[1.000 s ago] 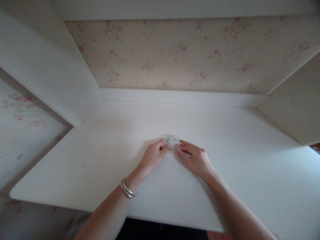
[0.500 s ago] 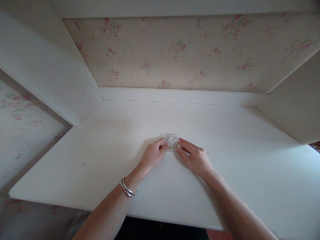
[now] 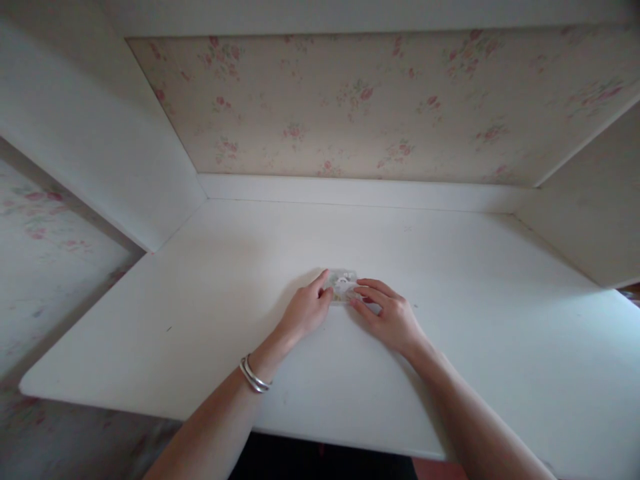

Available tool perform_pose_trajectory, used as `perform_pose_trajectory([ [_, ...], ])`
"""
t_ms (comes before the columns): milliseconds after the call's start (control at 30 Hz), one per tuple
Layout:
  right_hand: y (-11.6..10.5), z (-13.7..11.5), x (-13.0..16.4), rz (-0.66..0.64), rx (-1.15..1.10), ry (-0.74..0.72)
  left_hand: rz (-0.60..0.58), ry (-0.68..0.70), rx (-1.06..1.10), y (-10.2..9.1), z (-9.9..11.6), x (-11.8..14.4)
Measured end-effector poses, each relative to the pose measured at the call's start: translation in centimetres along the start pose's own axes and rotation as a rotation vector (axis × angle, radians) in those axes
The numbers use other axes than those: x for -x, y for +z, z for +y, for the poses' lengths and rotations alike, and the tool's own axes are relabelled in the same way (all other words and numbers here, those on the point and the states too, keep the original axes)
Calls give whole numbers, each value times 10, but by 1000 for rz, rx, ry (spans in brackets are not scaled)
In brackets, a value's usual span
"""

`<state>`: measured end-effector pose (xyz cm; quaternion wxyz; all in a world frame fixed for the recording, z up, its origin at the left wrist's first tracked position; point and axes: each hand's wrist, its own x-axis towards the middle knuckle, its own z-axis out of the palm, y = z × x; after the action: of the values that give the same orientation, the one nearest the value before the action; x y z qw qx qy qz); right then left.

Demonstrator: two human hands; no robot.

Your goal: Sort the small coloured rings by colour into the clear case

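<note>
A small clear plastic packet with pale contents lies flat on the white desk, near its middle. My left hand grips the packet's left edge with thumb and fingers; a silver bracelet sits on that wrist. My right hand rests on the packet's right edge, fingers spread and pressing it. What is inside the packet is too small to make out.
White side panels rise on the left and right of the desk. Floral wallpaper covers the back wall above a white ledge. The desk's front edge runs close to my forearms.
My left hand's fingers have shifted up along the packet's left edge. My right hand's fingers slid a little over the packet. The packet stays in place.
</note>
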<state>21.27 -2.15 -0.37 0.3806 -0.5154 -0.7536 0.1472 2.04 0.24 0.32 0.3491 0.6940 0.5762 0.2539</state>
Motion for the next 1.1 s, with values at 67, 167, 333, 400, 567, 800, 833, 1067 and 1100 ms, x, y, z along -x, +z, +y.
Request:
perform_pose_trajectory([
  [67,0,-1,0,-1,0,2,-18,7,-2,-1,0,0],
  [167,-1,0,-1,-22,58,-27,-43,14,-6,-3,1,1],
  [333,2,4,-1,-101,117,-94,-56,22,3,-4,1,1],
  [400,3,7,-1,-118,113,-106,-66,22,10,-4,1,1],
  [567,4,11,-1,-126,111,-105,-119,13,3,-6,3,1],
  [800,3,12,-3,-176,140,-89,-182,2,42,-10,7,2],
  [833,3,11,-3,-182,146,-85,-193,-1,51,-11,7,3],
  [1067,3,4,1,-206,171,21,-241,25,55,-13,9,6],
  [1100,3,4,2,-216,174,15,-247,36,51,-12,9,6],
])
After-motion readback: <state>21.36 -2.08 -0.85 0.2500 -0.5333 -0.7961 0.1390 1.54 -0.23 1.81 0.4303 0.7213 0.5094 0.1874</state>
